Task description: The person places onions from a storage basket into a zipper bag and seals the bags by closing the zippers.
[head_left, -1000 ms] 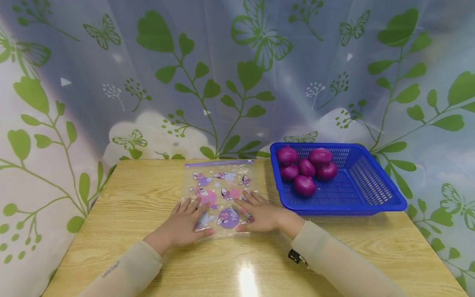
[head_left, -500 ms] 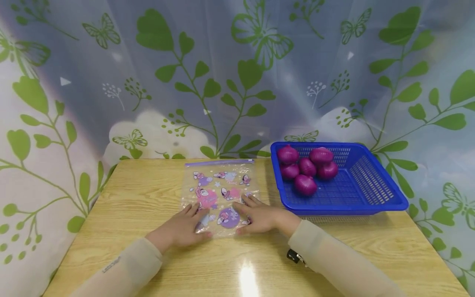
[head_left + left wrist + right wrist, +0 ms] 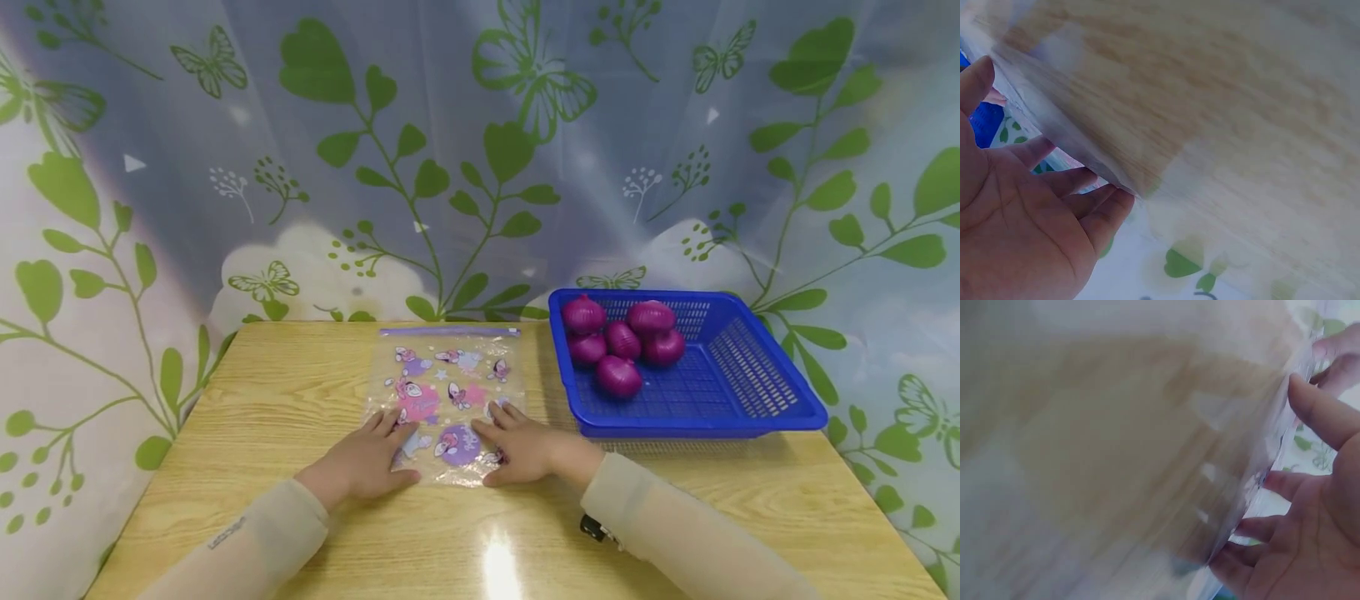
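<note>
A clear zip bag [image 3: 440, 375] printed with pink and purple cartoon figures lies flat on the wooden table, its purple zip strip [image 3: 450, 332] along the far edge. My left hand [image 3: 367, 462] rests on the bag's near left corner, fingers spread and pointing forward. On the near right corner my right hand [image 3: 525, 446] lies the same way. Both wrist views show straight fingertips touching the wood-grained surface from the palm side, with the left thumb [image 3: 977, 81] and right thumb [image 3: 1319, 409] held apart from the other fingers. Neither hand grips anything.
A blue plastic basket [image 3: 697, 429] stands at the right, just beyond my right forearm. Several purple onions [image 3: 618, 377] are grouped in its left half. Behind the wooden table [image 3: 285, 375] hangs a leaf-patterned curtain [image 3: 450, 150].
Both hands have drawn back a little toward me over the bag, fingers still spread. The bag has shifted very slightly with them. The basket and onions have stayed put.
</note>
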`<state>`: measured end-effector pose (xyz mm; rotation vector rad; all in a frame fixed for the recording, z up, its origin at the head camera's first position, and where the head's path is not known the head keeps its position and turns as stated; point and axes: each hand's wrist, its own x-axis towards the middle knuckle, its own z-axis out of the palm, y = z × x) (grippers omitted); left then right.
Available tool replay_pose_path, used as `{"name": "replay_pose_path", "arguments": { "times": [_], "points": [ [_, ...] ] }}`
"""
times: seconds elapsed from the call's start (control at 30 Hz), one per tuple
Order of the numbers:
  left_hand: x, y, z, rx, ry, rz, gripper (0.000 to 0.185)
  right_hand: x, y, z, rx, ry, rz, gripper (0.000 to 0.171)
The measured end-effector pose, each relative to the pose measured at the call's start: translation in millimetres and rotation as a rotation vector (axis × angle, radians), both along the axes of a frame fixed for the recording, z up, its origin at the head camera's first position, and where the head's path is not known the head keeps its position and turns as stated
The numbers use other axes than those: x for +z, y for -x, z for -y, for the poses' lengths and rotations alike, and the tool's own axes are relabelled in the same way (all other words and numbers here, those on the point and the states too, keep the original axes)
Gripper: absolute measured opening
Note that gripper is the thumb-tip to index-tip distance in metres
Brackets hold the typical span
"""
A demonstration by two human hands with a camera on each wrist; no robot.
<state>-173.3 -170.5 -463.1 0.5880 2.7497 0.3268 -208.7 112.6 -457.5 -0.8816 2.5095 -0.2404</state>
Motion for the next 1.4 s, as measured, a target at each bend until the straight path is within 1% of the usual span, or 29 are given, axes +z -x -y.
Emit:
{"name": "replay_pose_path", "arguments": {
  "times": [0.17, 0.37, 0.47, 0.6, 0.7, 0.77, 0.87, 0.93, 1.0, 1.17, 1.27, 1.4],
  "points": [
    [-1.0, 5.1, 2, 0.019, 0.035, -0.009, 0.079, 1.9, -12.8, 10, -0.019, -0.052, -0.019, 0.089],
    [-1.5, 12.0, 2, 0.030, 0.061, -0.021, 0.078, 2.0, -28.4, 22, -0.052, -0.102, -0.077, 0.088],
    [-2.3, 15.2, 3, 0.045, 0.066, -0.027, 0.078, 2.6, -34.4, 28, -0.047, -0.127, -0.093, 0.087],
    [-3.8, 16.8, 5, 0.061, 0.070, -0.043, 0.077, 4.3, -36.5, 30, -0.022, -0.136, -0.097, 0.085],
    [-4.4, 13.4, 6, 0.078, 0.076, -0.064, 0.077, 4.8, -31.7, 25, 0.003, -0.103, -0.084, 0.082],
    [-3.4, 8.4, 4, 0.109, 0.085, -0.083, 0.077, 6.0, -26.0, 21, 0.003, -0.057, -0.067, 0.080],
    [-2.1, -0.9, -3, 0.173, 0.100, -0.106, 0.077, 7.8, -14.7, 15, -0.024, 0.016, -0.065, 0.077],
    [-1.6, -7.5, -8, 0.211, 0.105, -0.100, 0.077, 8.3, -7.6, 13, -0.048, 0.051, -0.075, 0.075],
    [-1.6, -13.8, -13, 0.233, 0.114, -0.084, 0.077, 8.2, -1.4, 13, -0.068, 0.068, -0.087, 0.076],
    [1.8, -26.3, -23, 0.262, 0.148, -0.052, 0.076, 4.2, 10.7, 13, -0.095, 0.059, -0.099, 0.079],
    [4.9, -30.2, -25, 0.281, 0.173, -0.048, 0.077, 1.1, 15.3, 13, -0.110, 0.045, -0.101, 0.079],
    [7.5, -31.7, -24, 0.305, 0.195, -0.031, 0.078, 0.3, 16.7, 13, -0.124, 0.026, -0.081, 0.078]
  ]
}}
